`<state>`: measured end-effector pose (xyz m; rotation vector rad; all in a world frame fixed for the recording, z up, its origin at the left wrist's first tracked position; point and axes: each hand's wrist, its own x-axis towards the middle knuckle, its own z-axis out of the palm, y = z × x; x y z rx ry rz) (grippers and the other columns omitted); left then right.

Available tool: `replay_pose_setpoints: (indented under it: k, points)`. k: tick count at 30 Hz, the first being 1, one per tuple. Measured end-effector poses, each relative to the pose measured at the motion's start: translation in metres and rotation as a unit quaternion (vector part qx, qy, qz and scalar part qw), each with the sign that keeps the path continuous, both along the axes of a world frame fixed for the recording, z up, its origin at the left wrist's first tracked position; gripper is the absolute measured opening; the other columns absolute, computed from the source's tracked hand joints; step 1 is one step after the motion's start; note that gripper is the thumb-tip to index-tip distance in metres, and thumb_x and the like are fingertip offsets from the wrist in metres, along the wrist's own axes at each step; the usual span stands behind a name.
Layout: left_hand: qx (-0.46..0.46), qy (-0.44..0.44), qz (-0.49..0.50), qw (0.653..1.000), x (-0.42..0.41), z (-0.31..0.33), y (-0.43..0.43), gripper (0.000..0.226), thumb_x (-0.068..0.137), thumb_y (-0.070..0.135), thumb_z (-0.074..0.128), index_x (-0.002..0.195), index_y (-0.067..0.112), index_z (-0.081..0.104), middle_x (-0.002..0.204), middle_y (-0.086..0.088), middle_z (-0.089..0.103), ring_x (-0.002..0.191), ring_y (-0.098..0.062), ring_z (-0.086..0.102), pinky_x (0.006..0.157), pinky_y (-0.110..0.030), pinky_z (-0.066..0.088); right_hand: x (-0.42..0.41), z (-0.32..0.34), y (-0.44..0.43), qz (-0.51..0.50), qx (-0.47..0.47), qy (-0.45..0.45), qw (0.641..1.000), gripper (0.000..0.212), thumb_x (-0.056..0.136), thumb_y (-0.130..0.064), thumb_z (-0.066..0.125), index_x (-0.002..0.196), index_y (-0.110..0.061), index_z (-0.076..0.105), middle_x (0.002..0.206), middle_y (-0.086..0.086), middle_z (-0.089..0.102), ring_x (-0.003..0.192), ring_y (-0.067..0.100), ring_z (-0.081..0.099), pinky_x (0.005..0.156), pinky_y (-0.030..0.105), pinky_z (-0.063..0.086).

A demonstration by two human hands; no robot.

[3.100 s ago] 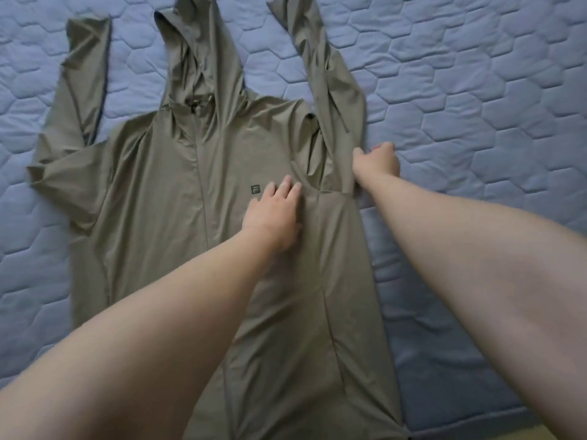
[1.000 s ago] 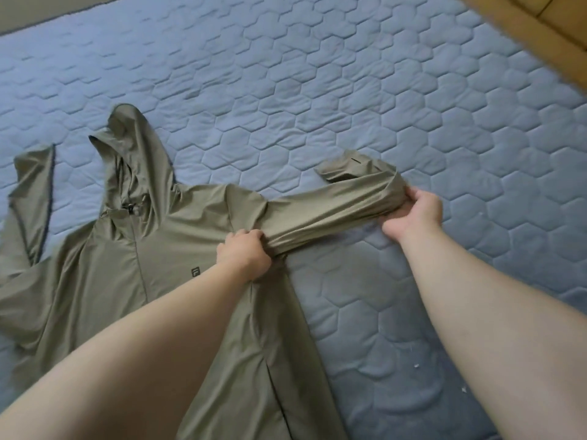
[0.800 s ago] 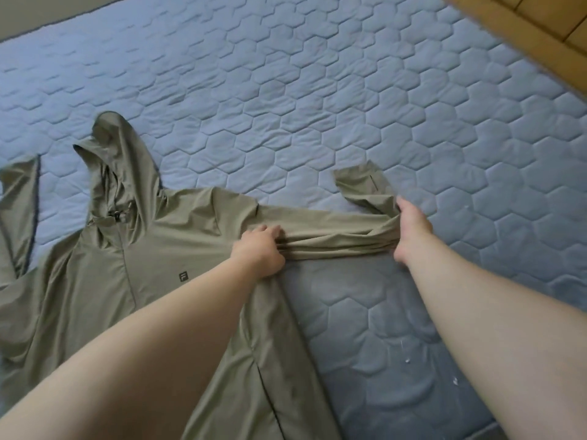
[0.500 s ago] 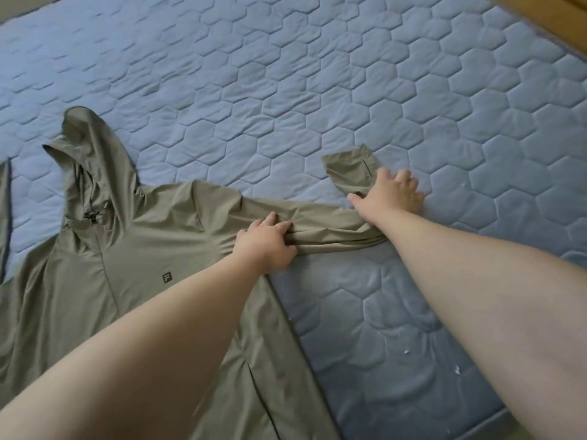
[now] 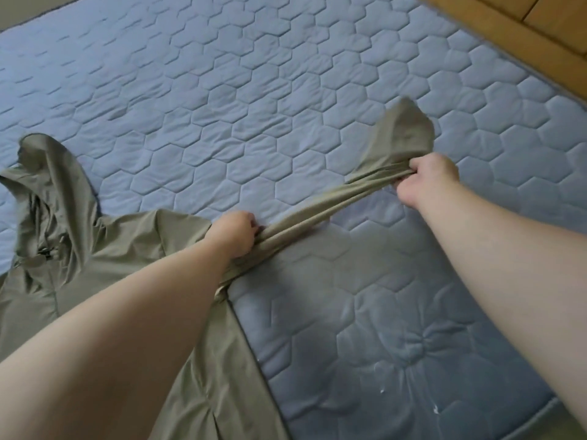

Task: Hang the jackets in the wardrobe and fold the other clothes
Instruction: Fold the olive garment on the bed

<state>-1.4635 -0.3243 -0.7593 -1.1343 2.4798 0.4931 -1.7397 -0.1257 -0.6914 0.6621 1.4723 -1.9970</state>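
Blue-grey quilted mat: it has a stitched hexagon pattern and fills most of the view; a few small white specks lie on it at the lower right.
Olive jacket: it lies spread on the left part of the mat, with the hood pointing away from the person.
Wooden floor: a strip in the upper right corner, beside the mat edge.
Sleeve: gathered into a narrow band and pulled tight between the two hands; the cuff fans out past the right hand.
Left hand: fingers curled around the sleeve near the shoulder.
Right hand: closed as a fist around the sleeve just before the cuff.
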Motion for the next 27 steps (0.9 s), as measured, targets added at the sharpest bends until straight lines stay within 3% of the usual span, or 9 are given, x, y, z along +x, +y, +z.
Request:
replay_pose_setpoints:
  k: [2,3,4,6,8,15,20,23,27]
  points:
    - [-0.040,-0.008,0.011,0.999,-0.016,0.006,-0.004,0.020,0.100,0.027,0.051,0.113,0.015,0.061,0.118,-0.015,0.065,0.107,-0.036,0.061,0.079,-0.035,0.043,-0.005,0.006,0.015,-0.003,-0.010,-0.032,0.999,0.035,0.097,0.017,0.039,0.127,0.013,0.057,0.139,0.029,0.054,0.107,0.025,0.064,0.073,0.011,0.055]
    - [-0.059,0.009,0.036,0.998,-0.024,0.009,-0.007,0.020,0.099,0.021,0.049,0.114,0.012,0.059,0.118,-0.017,0.064,0.108,-0.037,0.061,0.080,-0.037,0.044,-0.006,0.008,0.021,0.001,-0.019,-0.028,0.999,0.038,0.096,0.019,0.039,0.131,0.017,0.053,0.139,0.032,0.052,0.094,0.021,0.066,0.067,0.006,0.049]
    - [-0.071,0.032,0.065,0.995,-0.031,0.012,-0.011,0.021,0.099,0.017,0.047,0.116,0.010,0.057,0.119,-0.019,0.063,0.110,-0.039,0.060,0.082,-0.039,0.045,-0.009,0.005,0.027,-0.004,-0.025,-0.034,0.999,0.037,0.093,0.022,0.040,0.125,0.016,0.057,0.129,0.030,0.059,0.079,0.018,0.068,0.064,0.016,0.053]
    - [-0.090,0.071,0.108,0.988,-0.039,0.019,-0.018,0.021,0.099,0.015,0.044,0.117,0.008,0.053,0.120,-0.022,0.061,0.112,-0.041,0.058,0.085,-0.043,0.044,-0.009,-0.005,0.038,-0.021,0.014,-0.028,0.999,0.031,0.084,0.020,0.041,0.092,0.002,0.065,0.098,0.018,0.065,0.082,0.023,0.066,0.085,0.039,0.058]
    - [-0.098,0.082,0.135,0.983,-0.040,0.024,-0.024,0.021,0.098,0.011,0.042,0.117,0.008,0.050,0.121,-0.022,0.060,0.114,-0.043,0.056,0.085,-0.045,0.042,-0.007,-0.016,0.043,-0.025,0.028,-0.068,0.997,0.022,0.082,0.011,0.043,0.081,-0.006,0.058,0.095,0.012,0.062,0.085,0.028,0.065,0.077,0.039,0.059]
    - [-0.034,0.058,0.084,0.994,-0.030,0.022,-0.014,0.031,0.094,0.010,0.056,0.125,0.008,0.050,0.131,-0.017,0.054,0.116,-0.036,0.056,0.088,-0.040,0.044,0.005,-0.031,0.051,-0.014,0.103,-0.036,0.994,0.032,0.083,-0.007,0.069,0.114,-0.012,0.067,0.117,0.009,0.071,0.100,0.025,0.071,0.086,0.040,0.060]
    - [-0.043,0.040,-0.026,0.998,-0.011,0.015,-0.004,0.059,0.088,0.012,0.061,0.143,0.024,0.044,0.144,-0.003,0.046,0.122,-0.033,0.055,0.092,-0.045,0.048,0.012,-0.043,0.048,0.084,0.291,0.122,0.945,0.088,0.080,0.003,0.057,0.157,-0.023,0.026,0.151,0.004,0.047,0.130,0.024,0.054,0.110,0.040,0.045]
    - [-0.039,0.047,-0.047,0.997,-0.013,0.012,0.000,0.051,0.089,0.021,0.065,0.138,0.030,0.050,0.139,0.000,0.050,0.119,-0.031,0.057,0.091,-0.043,0.050,0.008,-0.053,0.049,0.151,0.387,0.177,0.892,0.077,0.089,-0.004,0.049,0.158,-0.027,0.025,0.156,0.003,0.042,0.138,0.024,0.047,0.110,0.029,0.035]
    - [-0.059,0.051,-0.034,0.996,-0.027,0.007,-0.001,0.034,0.095,0.015,0.055,0.128,0.025,0.057,0.128,-0.007,0.053,0.110,-0.033,0.058,0.084,-0.040,0.046,-0.007,-0.059,0.041,0.217,0.429,0.198,0.854,0.039,0.090,-0.016,0.058,0.127,-0.011,0.065,0.129,0.015,0.067,0.114,0.035,0.065,0.091,0.039,0.053]
